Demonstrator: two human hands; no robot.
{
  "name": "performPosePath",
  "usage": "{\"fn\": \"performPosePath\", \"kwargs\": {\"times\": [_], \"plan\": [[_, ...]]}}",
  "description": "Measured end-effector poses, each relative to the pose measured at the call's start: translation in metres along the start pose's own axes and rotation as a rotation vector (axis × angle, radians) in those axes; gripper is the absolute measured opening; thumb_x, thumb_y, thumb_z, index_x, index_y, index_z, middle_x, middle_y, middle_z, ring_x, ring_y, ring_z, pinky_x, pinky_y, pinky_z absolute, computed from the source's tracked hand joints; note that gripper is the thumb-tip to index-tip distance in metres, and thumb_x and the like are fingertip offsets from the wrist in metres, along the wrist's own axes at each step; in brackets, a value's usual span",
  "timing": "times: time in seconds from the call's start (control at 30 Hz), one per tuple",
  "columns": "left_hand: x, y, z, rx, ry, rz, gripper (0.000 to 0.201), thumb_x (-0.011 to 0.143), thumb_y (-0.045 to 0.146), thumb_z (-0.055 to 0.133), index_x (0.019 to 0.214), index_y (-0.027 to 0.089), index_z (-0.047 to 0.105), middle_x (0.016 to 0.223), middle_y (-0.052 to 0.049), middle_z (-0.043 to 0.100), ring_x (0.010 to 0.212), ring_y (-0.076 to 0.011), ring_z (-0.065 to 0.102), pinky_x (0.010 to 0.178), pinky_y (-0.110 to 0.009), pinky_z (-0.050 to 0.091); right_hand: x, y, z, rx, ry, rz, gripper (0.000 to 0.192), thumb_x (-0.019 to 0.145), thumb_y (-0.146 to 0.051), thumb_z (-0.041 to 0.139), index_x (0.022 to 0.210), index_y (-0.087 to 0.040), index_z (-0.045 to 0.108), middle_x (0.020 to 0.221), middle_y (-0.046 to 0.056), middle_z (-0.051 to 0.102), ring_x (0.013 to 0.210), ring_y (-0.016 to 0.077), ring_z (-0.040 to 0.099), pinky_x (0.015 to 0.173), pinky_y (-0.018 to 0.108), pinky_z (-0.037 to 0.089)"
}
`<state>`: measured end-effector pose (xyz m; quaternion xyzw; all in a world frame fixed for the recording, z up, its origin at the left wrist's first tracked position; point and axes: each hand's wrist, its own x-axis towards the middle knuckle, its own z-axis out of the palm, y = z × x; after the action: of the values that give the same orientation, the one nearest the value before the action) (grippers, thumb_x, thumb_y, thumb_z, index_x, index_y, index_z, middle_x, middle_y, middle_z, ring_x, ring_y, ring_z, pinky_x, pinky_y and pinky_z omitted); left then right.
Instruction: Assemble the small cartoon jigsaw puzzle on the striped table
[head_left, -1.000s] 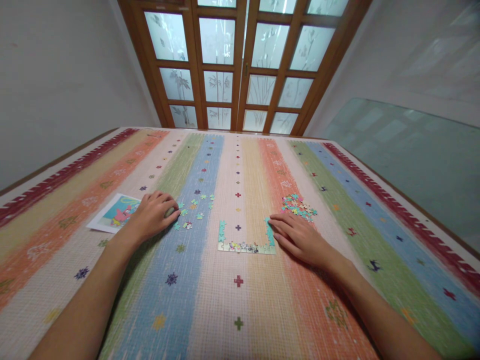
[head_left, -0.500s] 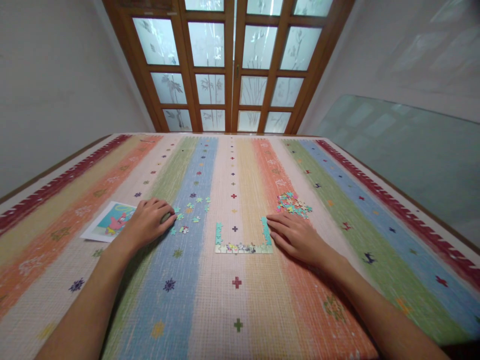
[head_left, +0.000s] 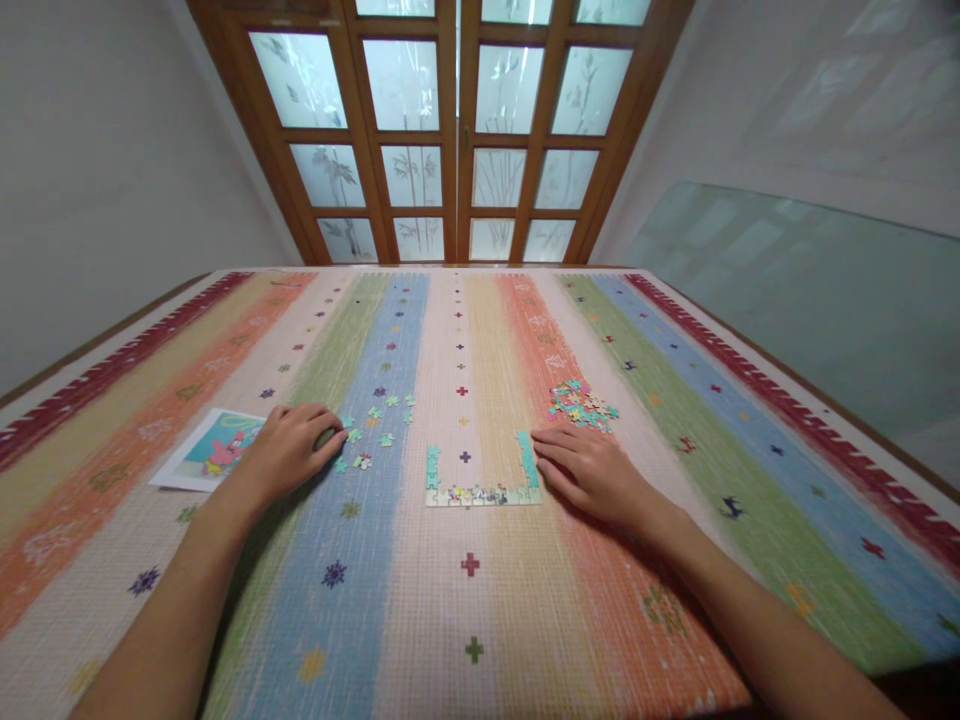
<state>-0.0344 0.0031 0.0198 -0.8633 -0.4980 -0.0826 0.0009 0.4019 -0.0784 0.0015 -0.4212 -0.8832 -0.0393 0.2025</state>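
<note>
We take the puzzle frame [head_left: 480, 490] as our landmark: a U-shaped run of joined edge pieces lying flat on the striped mat [head_left: 465, 620], open on its far side. Our right hand [head_left: 592, 472] rests palm down just right of the frame, fingers stretched out flat and close together, their tips touching or nearly touching the frame's right arm; it holds nothing. Beyond that hand, to the far right of the frame, lies a pile of pieces [head_left: 581, 405]. Left of the frame, loose pieces [head_left: 371, 430] are scattered over the blue stripe. Our left hand [head_left: 289, 450] lies at their left edge, fingers curled loosely downward; we cannot tell whether it grips a piece. Farther left of the frame, half under that wrist's side, sits the reference picture [head_left: 202, 455].
</note>
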Motion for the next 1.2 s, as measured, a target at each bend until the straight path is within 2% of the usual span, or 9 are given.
{"fn": "performPosePath", "kwargs": {"times": [0.23,0.47,0.63,0.87,1.1,1.2], "plan": [[0.000,-0.001,0.000,-0.029,-0.011,0.008,0.040,0.095,0.048,0.042,0.090,0.022,0.072,0.098,-0.010,0.075,0.094,-0.0315,0.068,0.089,-0.049,0.046,-0.001,0.000,0.000,0.047,-0.011,-0.022,0.037,0.101,-0.022,0.050,0.131,-0.024,0.071,0.125,0.010,0.076,0.111,0.0284,0.070,0.099,0.054,0.057],[0.000,-0.002,-0.002,-0.033,-0.037,0.017,0.041,0.095,0.045,0.040,0.089,0.021,0.073,0.097,-0.012,0.075,0.093,-0.0325,0.070,0.088,-0.050,0.048,-0.001,0.000,-0.001,0.052,-0.037,-0.043,0.031,0.103,-0.023,0.049,0.120,-0.020,0.075,0.125,0.010,0.076,0.109,0.0276,0.069,0.096,0.052,0.058],[0.000,-0.005,-0.003,-0.041,-0.039,0.039,0.041,0.094,0.042,0.039,0.089,0.020,0.074,0.096,-0.014,0.075,0.089,-0.0323,0.070,0.085,-0.049,0.050,0.000,-0.001,-0.004,0.063,-0.051,-0.038,0.031,0.102,-0.022,0.051,0.120,-0.022,0.075,0.125,0.010,0.075,0.110,0.0274,0.068,0.096,0.051,0.057],[-0.001,-0.006,-0.005,-0.083,-0.040,0.075,0.033,0.084,0.029,0.044,0.091,0.019,0.074,0.095,-0.012,0.075,0.086,-0.0292,0.070,0.081,-0.043,0.054,0.000,-0.002,-0.004,0.070,-0.034,-0.053,0.030,0.101,-0.021,0.052,0.120,-0.018,0.075,0.124,0.012,0.075,0.109,0.0283,0.067,0.095,0.052,0.057],[-0.005,0.001,-0.009,-0.184,-0.025,0.109,0.027,0.078,0.032,0.052,0.089,0.018,0.072,0.097,-0.011,0.073,0.089,-0.0289,0.069,0.084,-0.043,0.055,0.000,-0.001,-0.004,0.072,-0.037,-0.060,0.028,0.101,-0.021,0.053,0.118,-0.018,0.075,0.125,0.012,0.075,0.110,0.0287,0.066,0.096,0.052,0.057],[-0.006,0.005,-0.012,-0.209,-0.023,0.121,0.023,0.076,0.035,0.056,0.084,0.019,0.070,0.091,-0.009,0.071,0.085,-0.0276,0.068,0.082,-0.042,0.055,0.000,-0.001,-0.004,0.080,-0.033,-0.059,0.028,0.101,-0.021,0.053,0.118,-0.019,0.075,0.125,0.011,0.075,0.111,0.0285,0.066,0.097,0.051,0.057]]}}
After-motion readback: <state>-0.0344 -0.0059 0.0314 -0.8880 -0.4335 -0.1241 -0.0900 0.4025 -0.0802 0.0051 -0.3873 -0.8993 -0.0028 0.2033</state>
